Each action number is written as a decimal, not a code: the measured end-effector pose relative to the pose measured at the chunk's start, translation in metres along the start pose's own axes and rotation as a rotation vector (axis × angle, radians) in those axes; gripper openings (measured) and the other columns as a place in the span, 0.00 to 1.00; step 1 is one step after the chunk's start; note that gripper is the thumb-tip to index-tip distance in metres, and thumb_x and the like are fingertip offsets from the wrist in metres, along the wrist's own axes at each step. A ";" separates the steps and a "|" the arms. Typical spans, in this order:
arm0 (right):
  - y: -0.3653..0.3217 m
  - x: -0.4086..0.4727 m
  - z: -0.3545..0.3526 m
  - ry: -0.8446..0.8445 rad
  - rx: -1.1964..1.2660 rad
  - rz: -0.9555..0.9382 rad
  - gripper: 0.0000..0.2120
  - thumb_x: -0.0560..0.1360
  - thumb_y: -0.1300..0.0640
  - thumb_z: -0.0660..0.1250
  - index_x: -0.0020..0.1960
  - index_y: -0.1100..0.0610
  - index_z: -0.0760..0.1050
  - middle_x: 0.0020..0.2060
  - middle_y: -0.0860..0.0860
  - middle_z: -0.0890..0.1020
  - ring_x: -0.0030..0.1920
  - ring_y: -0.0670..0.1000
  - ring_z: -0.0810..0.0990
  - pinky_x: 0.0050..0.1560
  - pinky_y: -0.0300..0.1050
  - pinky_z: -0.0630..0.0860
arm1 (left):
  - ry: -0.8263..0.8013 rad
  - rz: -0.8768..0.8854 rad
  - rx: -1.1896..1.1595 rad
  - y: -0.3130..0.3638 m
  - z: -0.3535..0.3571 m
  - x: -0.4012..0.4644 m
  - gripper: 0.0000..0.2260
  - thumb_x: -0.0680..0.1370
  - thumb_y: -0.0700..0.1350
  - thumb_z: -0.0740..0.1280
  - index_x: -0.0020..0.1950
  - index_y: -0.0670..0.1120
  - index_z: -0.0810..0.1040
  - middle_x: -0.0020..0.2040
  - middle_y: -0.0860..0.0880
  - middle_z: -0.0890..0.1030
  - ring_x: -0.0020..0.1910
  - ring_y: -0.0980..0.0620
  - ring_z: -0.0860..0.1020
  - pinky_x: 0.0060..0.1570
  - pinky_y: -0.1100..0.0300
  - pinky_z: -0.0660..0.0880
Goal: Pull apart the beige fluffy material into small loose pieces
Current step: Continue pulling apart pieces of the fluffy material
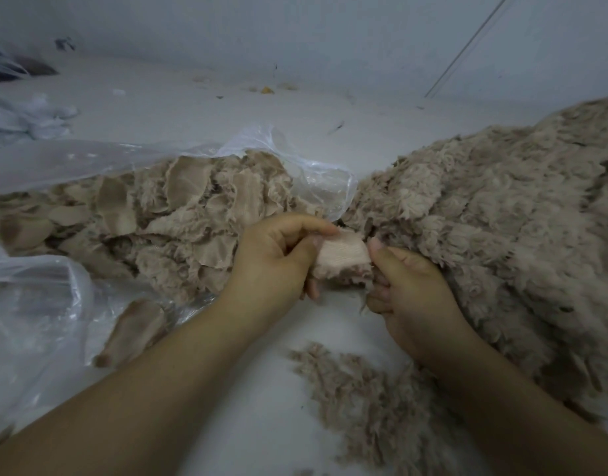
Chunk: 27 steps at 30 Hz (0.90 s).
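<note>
Both forearms reach forward side by side, and the left hand and the right hand face each other with fingers curled; each grip is clamped on one end of a small beige fluffy piece held between them, smooth backing up. A big fluffy pile lies just right of the right grip and touches it. Unpulled pieces in a clear plastic bag lie left of the left grip, and loose tufts lie on the white surface below both.
</note>
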State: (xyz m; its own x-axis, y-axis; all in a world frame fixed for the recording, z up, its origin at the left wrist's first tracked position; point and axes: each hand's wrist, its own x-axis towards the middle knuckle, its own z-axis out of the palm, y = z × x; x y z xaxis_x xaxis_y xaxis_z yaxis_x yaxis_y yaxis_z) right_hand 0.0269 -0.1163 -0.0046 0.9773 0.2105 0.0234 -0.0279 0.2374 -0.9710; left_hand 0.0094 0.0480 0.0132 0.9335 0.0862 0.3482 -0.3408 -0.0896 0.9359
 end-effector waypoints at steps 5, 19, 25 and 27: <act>0.000 0.001 0.001 0.031 0.024 0.035 0.27 0.82 0.52 0.58 0.25 0.50 0.78 0.19 0.43 0.68 0.19 0.41 0.61 0.20 0.33 0.59 | 0.038 -0.008 0.161 0.001 0.002 0.000 0.18 0.80 0.31 0.60 0.42 0.49 0.83 0.34 0.54 0.82 0.24 0.53 0.76 0.26 0.65 0.71; 0.003 0.001 -0.002 0.038 -0.030 0.032 0.21 0.80 0.53 0.62 0.29 0.53 0.79 0.19 0.43 0.62 0.20 0.43 0.57 0.21 0.34 0.58 | 0.078 0.009 1.443 0.000 -0.034 0.018 0.04 0.68 0.35 0.62 0.40 0.43 0.70 0.55 0.39 0.67 0.56 0.41 0.60 0.48 0.49 0.56; 0.004 0.001 -0.003 0.028 -0.025 0.027 0.18 0.78 0.51 0.63 0.31 0.53 0.81 0.19 0.43 0.62 0.19 0.43 0.57 0.21 0.34 0.58 | 0.247 0.382 1.406 0.011 -0.030 0.020 0.04 0.68 0.36 0.65 0.37 0.42 0.70 0.39 0.41 0.74 0.45 0.39 0.71 0.41 0.54 0.50; 0.004 0.001 -0.002 0.023 -0.020 0.025 0.17 0.75 0.50 0.64 0.31 0.53 0.81 0.19 0.43 0.62 0.19 0.42 0.57 0.21 0.34 0.58 | 0.153 0.297 1.463 0.010 -0.031 0.021 0.07 0.68 0.36 0.61 0.35 0.45 0.65 0.36 0.45 0.72 0.48 0.41 0.68 0.41 0.56 0.46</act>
State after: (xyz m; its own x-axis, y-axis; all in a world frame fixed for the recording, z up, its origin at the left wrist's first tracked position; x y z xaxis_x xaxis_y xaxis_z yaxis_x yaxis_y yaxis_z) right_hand 0.0281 -0.1173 -0.0087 0.9809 0.1942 -0.0065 -0.0488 0.2135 -0.9757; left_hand 0.0219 0.0794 0.0318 0.8003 -0.0211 0.5992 -0.0147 -0.9998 -0.0155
